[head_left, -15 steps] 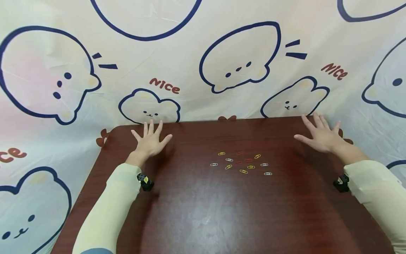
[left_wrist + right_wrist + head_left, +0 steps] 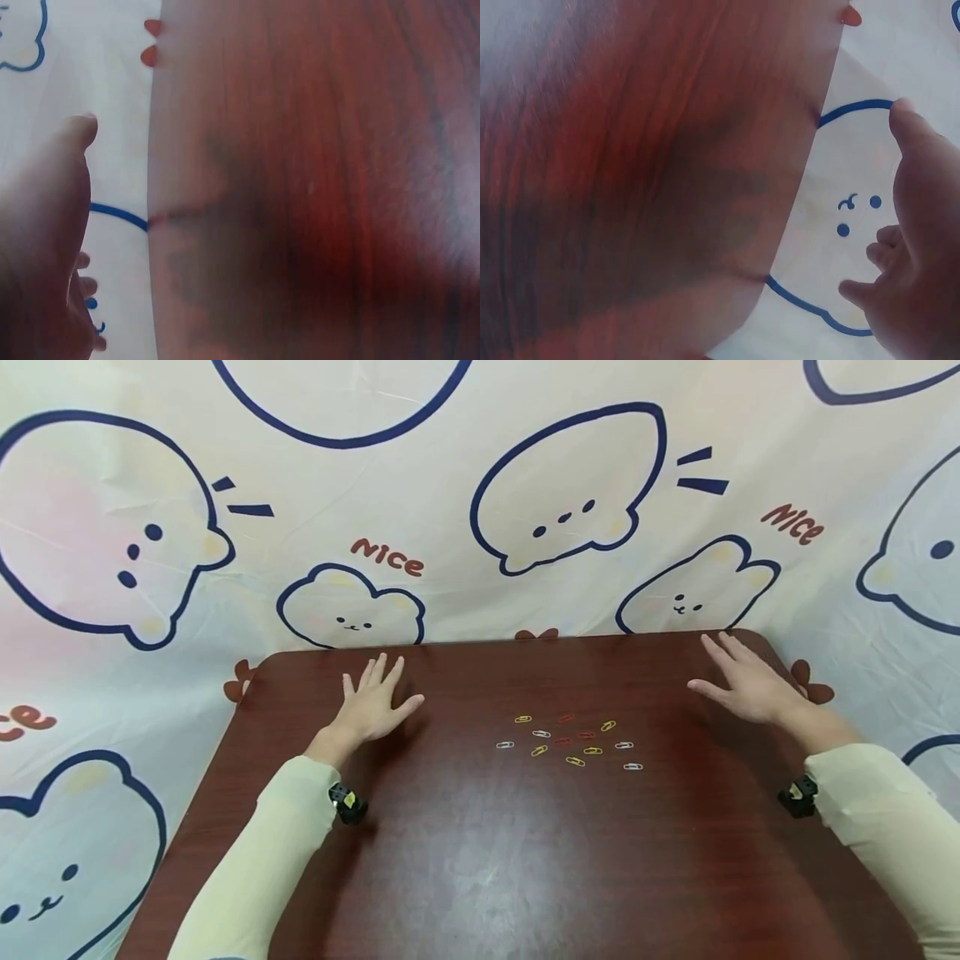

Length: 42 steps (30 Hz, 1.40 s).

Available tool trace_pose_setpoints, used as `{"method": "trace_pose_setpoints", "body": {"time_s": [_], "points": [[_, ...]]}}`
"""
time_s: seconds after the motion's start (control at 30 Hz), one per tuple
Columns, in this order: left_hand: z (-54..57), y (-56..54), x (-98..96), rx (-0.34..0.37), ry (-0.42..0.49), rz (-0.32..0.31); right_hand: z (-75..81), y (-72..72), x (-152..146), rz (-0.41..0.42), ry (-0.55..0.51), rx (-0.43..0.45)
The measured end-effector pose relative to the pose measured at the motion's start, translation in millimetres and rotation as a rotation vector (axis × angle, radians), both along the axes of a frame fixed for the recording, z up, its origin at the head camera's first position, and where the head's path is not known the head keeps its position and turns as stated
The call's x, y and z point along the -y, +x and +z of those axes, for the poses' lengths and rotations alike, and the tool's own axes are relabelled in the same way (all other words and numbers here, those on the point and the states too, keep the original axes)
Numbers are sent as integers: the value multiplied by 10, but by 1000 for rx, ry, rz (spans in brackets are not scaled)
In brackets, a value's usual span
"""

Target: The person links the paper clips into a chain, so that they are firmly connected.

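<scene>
Several small paper clips in yellow, red and white lie scattered on the dark reddish-brown table, a little beyond its middle. To their left, my left hand hovers over the table with its fingers spread and holds nothing. My right hand is over the far right part of the table, its fingers extended and the thumb pointing toward the clips. Neither hand touches a clip. In the left wrist view the left hand shows at the left edge; in the right wrist view the right hand shows at the right.
A pale cloth printed with blue cartoon outlines hangs behind the table and along both sides. Black wrist cameras sit on the left sleeve and right sleeve. The table's far corners are rounded.
My left hand has moved right and slightly nearer to me, toward the clips. My right hand has shifted a little left, and its fingers are closer together. The clips lie as before.
</scene>
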<state>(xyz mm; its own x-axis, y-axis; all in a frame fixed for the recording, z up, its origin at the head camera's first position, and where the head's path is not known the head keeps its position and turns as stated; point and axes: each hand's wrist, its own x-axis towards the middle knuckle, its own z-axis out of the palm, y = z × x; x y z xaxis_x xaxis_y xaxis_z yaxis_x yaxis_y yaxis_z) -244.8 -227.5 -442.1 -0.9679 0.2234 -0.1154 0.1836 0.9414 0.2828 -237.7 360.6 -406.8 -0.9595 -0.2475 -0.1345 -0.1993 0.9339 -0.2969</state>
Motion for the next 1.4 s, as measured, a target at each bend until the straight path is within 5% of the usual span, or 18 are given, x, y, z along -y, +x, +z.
{"method": "trace_pose_setpoints", "body": {"time_s": [0.3,0.7,0.9,1.17,1.4], "points": [[-44,108,-267,36,201,-71,-100,83,330,99,-171,-18],[-206,220,-712,70,475,-215,-377,119,599,112,-332,14],[-247,277,-916,81,434,-271,-525,72,727,124,-343,28],[-290,328,-1112,80,306,-190,-680,51,889,109,-355,32],[-306,354,-1232,48,269,-182,-743,48,956,111,-377,23]]}}
